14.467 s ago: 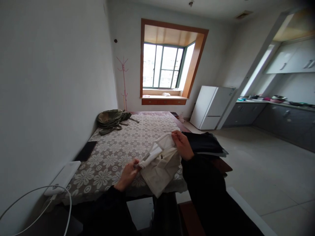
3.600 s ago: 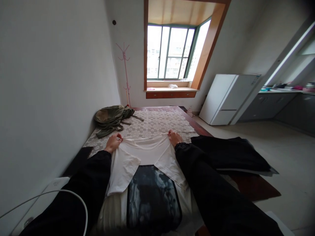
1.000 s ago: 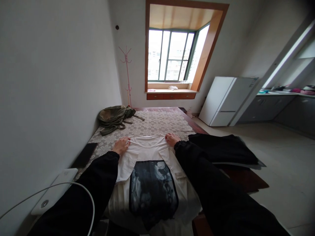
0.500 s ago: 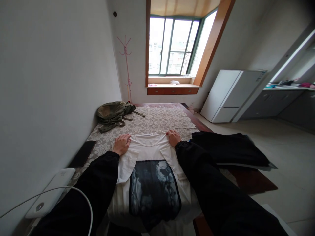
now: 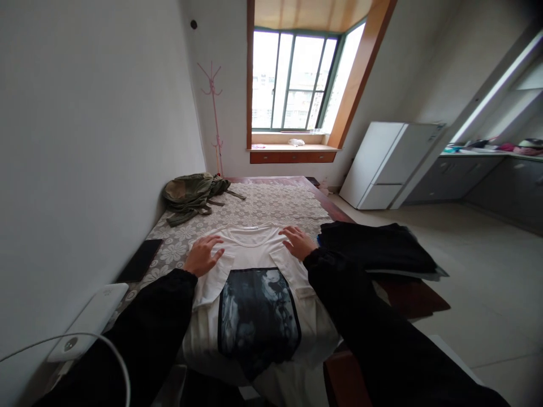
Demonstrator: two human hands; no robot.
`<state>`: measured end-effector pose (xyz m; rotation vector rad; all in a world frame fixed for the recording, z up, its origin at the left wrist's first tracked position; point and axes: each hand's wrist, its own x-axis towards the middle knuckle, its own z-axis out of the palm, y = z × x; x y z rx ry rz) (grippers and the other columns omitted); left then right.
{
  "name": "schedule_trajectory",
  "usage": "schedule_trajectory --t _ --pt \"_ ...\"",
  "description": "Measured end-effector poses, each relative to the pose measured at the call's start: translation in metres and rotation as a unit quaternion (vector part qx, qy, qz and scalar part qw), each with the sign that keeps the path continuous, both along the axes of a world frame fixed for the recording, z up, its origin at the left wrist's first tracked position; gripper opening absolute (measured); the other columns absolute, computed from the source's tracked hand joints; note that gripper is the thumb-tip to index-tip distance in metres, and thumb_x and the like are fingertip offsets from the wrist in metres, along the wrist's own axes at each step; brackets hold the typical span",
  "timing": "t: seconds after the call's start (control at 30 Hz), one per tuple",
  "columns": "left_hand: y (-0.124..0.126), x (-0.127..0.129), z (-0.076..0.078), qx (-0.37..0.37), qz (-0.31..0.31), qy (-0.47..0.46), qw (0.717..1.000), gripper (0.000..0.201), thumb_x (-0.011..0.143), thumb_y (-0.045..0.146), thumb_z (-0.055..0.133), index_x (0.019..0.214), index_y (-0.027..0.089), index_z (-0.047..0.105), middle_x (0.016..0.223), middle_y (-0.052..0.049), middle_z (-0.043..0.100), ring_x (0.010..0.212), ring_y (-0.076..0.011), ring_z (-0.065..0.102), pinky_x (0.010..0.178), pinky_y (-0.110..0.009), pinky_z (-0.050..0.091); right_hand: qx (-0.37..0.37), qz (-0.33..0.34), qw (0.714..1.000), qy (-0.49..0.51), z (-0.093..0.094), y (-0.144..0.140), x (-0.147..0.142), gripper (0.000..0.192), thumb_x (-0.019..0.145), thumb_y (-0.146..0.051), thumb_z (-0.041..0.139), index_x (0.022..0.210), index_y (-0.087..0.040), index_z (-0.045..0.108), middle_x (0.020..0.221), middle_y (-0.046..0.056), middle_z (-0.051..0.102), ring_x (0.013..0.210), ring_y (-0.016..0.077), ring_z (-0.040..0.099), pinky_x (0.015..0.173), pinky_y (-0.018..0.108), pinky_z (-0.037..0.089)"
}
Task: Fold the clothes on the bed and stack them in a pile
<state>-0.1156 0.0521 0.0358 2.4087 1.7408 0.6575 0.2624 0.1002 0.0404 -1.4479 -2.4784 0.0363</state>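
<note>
Spread front-up on the table is a white T-shirt [image 5: 250, 257] with a dark printed panel on its chest. Its neckline faces the far side, and its lower part hangs over the near edge. My left hand [image 5: 202, 254] is over the left shoulder and sleeve of the shirt, fingers apart and holding nothing. Over the right shoulder, my right hand [image 5: 297, 242] has its fingers spread, also with nothing in them. Whether the palms touch the cloth I cannot tell.
A stack of folded black clothes [image 5: 377, 246] lies right of my right forearm. An olive backpack [image 5: 190, 192] rests at the table's far left, on the patterned tablecloth [image 5: 275, 198]. Along the left wall are a dark flat panel [image 5: 142, 260] and a white device [image 5: 91, 322] with a cable.
Both hands have loosened from the shirt's shoulders, the fingers now lifted and spread. My left hand has shifted slightly left and nearer. The shirt stays spread, and the view has turned a little.
</note>
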Motion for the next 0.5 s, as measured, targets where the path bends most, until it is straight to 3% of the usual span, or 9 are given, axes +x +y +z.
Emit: schedule_trajectory --t 0.13,0.27,0.4,0.5 --pt "-0.067 -0.005 0.005 -0.048 -0.072 -0.012 0.996 0.040 0.095 0.052 0.054 0.123 0.027 0.069 0.142 -0.007 0.065 0.135 -0.0254 0.056 0.119 -0.042 0.039 -0.061 0.074 0.994 0.041 -0.001 -0.079 0.018 0.024 0.098 -0.036 0.055 0.114 -0.026 0.070 0.107 0.008 0.071 0.103 0.0234 0.065 0.096 0.037 0.050" --pt "-0.123 -0.014 -0.003 -0.067 -0.058 -0.014 0.996 0.048 0.093 0.057 0.057 0.131 0.029 0.067 0.149 -0.006 0.060 0.142 -0.0268 0.050 0.123 -0.045 0.035 -0.063 0.059 0.994 0.064 -0.019 -0.142 0.039 0.036 0.091 -0.045 0.066 0.124 -0.030 0.069 0.126 0.010 0.069 0.120 0.0282 0.062 0.106 0.043 0.049" --pt "-0.152 -0.016 -0.020 -0.076 -0.031 -0.023 0.996 0.051 0.095 0.056 0.054 0.137 0.030 0.064 0.153 -0.006 0.056 0.148 -0.0284 0.043 0.126 -0.050 0.031 -0.034 0.045 0.995 0.082 -0.036 -0.167 0.044 0.039 0.095 -0.040 0.062 0.133 -0.032 0.066 0.140 0.008 0.064 0.135 0.0292 0.053 0.115 0.047 0.043" --pt "-0.154 -0.012 -0.024 -0.075 -0.025 -0.013 0.997 0.046 0.101 0.046 0.044 0.139 0.030 0.064 0.154 -0.004 0.056 0.150 -0.0275 0.041 0.128 -0.054 0.023 -0.028 0.037 0.995 0.092 -0.038 -0.162 0.038 0.031 0.098 -0.032 0.056 0.124 -0.029 0.072 0.132 0.008 0.069 0.128 0.0268 0.058 0.111 0.043 0.047"
